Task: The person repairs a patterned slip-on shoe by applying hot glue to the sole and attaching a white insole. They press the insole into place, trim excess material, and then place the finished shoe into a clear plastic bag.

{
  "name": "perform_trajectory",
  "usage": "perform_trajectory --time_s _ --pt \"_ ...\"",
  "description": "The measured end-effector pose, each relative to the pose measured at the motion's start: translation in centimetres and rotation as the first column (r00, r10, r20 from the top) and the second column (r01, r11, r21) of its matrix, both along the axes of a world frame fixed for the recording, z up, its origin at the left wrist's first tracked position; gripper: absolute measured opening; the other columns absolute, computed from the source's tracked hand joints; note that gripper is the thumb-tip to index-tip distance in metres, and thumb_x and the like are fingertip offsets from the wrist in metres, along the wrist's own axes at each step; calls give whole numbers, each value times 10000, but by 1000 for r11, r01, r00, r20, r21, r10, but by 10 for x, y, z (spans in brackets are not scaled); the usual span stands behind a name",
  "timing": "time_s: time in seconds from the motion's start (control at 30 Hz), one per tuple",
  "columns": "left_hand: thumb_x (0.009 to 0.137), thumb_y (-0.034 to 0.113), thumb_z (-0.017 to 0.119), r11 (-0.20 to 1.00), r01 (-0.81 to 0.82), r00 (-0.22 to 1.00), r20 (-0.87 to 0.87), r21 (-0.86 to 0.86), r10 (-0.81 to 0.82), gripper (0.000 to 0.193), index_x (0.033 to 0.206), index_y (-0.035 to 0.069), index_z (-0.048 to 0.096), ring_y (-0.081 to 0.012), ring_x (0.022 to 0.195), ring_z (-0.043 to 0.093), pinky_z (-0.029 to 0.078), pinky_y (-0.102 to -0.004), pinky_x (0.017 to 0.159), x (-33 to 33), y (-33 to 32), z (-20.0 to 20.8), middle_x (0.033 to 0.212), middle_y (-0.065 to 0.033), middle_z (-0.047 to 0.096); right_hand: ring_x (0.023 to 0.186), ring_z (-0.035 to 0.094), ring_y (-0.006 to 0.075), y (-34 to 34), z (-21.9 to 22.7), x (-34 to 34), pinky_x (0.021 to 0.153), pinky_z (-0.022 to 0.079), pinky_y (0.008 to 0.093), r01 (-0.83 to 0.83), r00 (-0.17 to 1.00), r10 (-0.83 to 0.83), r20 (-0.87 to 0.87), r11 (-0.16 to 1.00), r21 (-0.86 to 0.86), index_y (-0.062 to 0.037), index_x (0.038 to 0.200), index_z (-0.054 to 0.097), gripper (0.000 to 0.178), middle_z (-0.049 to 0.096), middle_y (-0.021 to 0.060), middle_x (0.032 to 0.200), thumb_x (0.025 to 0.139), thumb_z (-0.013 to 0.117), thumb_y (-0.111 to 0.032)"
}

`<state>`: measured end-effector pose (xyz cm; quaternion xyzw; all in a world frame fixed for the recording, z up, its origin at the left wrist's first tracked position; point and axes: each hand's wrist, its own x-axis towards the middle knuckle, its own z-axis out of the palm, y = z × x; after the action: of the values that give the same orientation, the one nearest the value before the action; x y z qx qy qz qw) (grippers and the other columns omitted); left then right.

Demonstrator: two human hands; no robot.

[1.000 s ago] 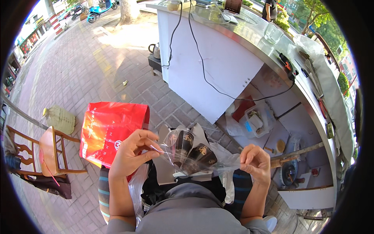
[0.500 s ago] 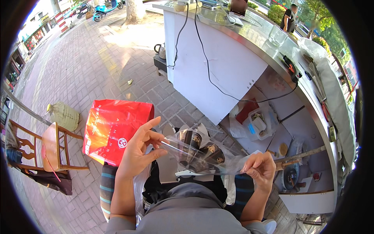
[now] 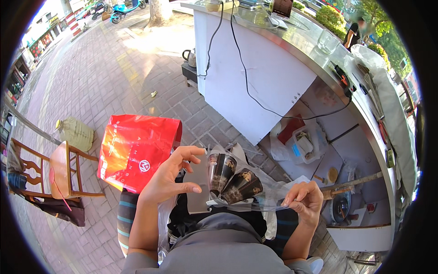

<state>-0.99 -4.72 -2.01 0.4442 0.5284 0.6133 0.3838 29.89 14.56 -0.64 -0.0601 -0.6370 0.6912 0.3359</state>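
Note:
Over my lap lies a clear plastic bag (image 3: 273,194) around two dark, cone-shaped printed pieces (image 3: 242,185) with small pictures on them. My right hand (image 3: 305,201) pinches the bag's right end between thumb and fingers. Just off the bag's left edge is my left hand (image 3: 173,178), thumb and fingers spread with nothing between them. Beneath the cones a pale flat board or box (image 3: 197,198) shows in part; the rest is hidden. A shiny red bag (image 3: 137,153) stands beside my left forearm.
A white counter (image 3: 255,77) with a glass top and hanging black cords stands ahead and right. Its open shelf holds a clear plastic tub (image 3: 308,146) and a round pan (image 3: 340,206). At left are a wooden chair (image 3: 68,169) and a plastic jug (image 3: 75,134).
My left hand has let go of the clear bag's left edge and spread its fingers. The plastic has slackened there, showing the cones more plainly. My right hand keeps its pinch.

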Motion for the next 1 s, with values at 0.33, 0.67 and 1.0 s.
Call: perform_trajectory --time_s 0.33,0.67,1.0 --pt "723 293 871 975 126 940 -291 -185 -177 645 1306 145 638 -165 1012 455 405 -290 889 -13 19 31 1176 -33 461 773 628 184 -2 2 3 697 518 286 -21 1000 21 5 1000 -21 -36 958 513 258 642 158 875 851 732 47" --pt "786 147 821 908 349 832 -370 -232 -414 263 1030 130 724 -168 1011 478 414 -303 902 -29 37 51 1077 -34 448 792 638 190 -3 6 4 717 530 300 -41 997 43 62 999 -32 -9 1028 541 298 646 163 903 832 763 21" --pt "768 77 825 946 324 892 -333 -3 -307 214 872 49 640 -265 1182 553 425 -407 1036 -24 18 33 1347 -165 512 886 606 180 -1 10 2 803 507 300 85 988 -95 118 992 89 -15 938 622 188 610 144 1028 824 770 4"
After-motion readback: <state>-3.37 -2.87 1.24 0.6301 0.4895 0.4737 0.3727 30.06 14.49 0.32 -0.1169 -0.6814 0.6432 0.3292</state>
